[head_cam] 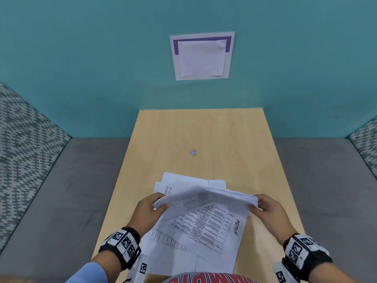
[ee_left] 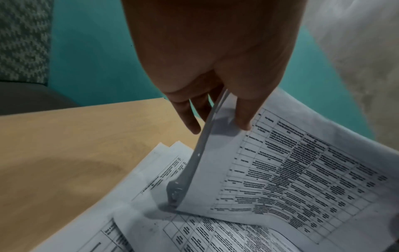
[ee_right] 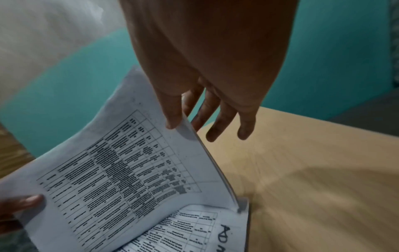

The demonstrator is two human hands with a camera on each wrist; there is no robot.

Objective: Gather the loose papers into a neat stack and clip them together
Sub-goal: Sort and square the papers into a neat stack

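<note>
The left hand [head_cam: 148,209] and the right hand [head_cam: 269,209] hold a bundle of papers [head_cam: 206,198] by its 2 short ends, low in the centre of the head view. The bundle is lifted and bowed upward in the middle, with its near edge resting on the sheets below.

Left grip: the thumb lies on the printed face and the fingers [ee_left: 187,117] lie behind the sheets, pinching the left end of the bundle [ee_left: 291,162]. Right grip: the thumb presses the printed face at the right end of the bundle [ee_right: 121,170]; at least 1 finger lies behind the edge, and 2 fingers [ee_right: 215,126] hang straight beside it, clear of the paper.

Beneath the bundle, more loose sheets [head_cam: 206,231] lie fanned and skewed on the wooden surface [head_cam: 234,139]. The top sheet carries a printed table and the handwritten word "ADMIN" near its right edge.

A small binder clip [head_cam: 192,152] lies on the surface in the centre of the head view, above the papers and well apart from both hands.

A white sheet with a purple border [head_cam: 202,56] is fixed to the teal wall, upper centre.
</note>
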